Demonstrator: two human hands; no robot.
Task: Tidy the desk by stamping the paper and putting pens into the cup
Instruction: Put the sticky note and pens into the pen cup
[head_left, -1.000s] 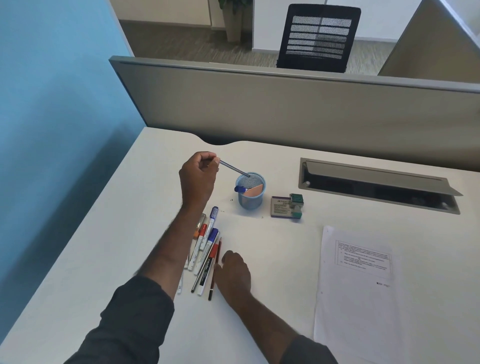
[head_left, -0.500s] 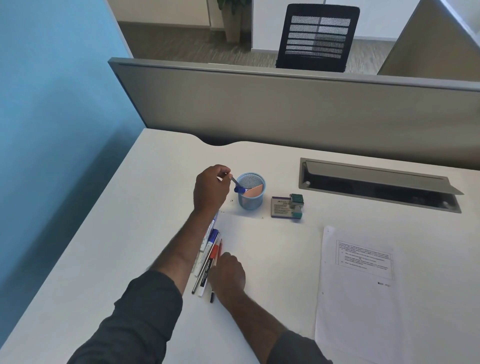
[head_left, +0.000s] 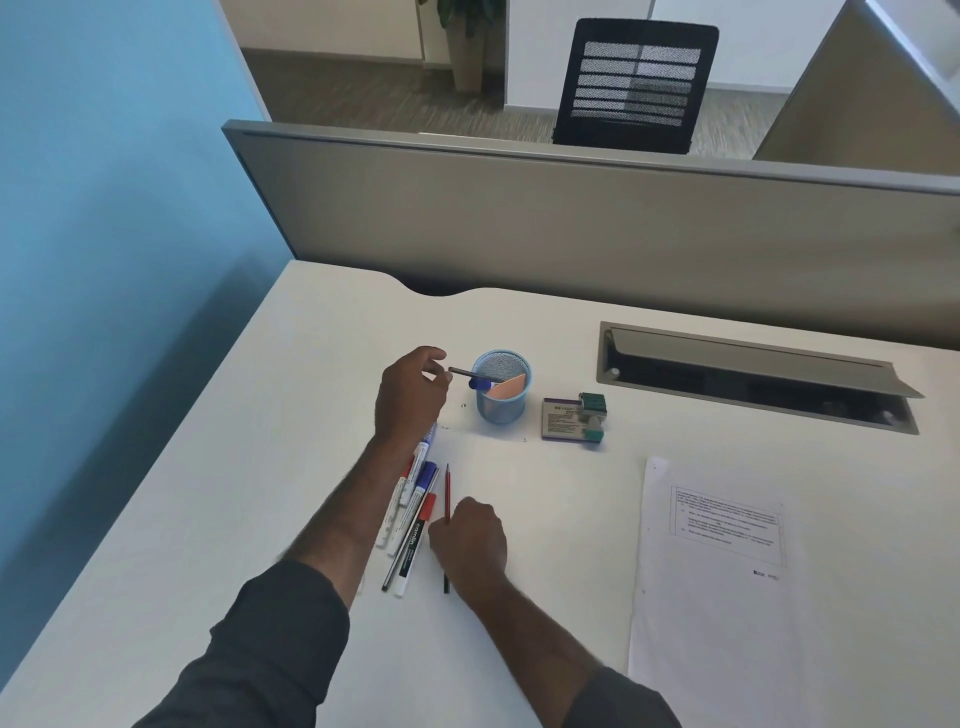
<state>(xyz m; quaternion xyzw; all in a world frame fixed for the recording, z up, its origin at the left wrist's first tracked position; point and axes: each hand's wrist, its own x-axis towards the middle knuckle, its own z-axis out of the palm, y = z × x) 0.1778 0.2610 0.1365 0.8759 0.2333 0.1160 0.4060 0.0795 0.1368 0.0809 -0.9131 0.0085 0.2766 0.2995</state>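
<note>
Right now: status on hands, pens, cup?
Left hand holds a grey pen at the cup rim, tip going in. Right hand pinches the red pencil on the desk. Several markers not yet in. Nothing blocking.

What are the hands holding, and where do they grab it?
The left hand pinches a grey pen by its back end. The right hand grips a red pencil near its middle.

The black-barrelled marker just left of the right hand seems to read "camlin"; print on the paper is too small to read.
</note>
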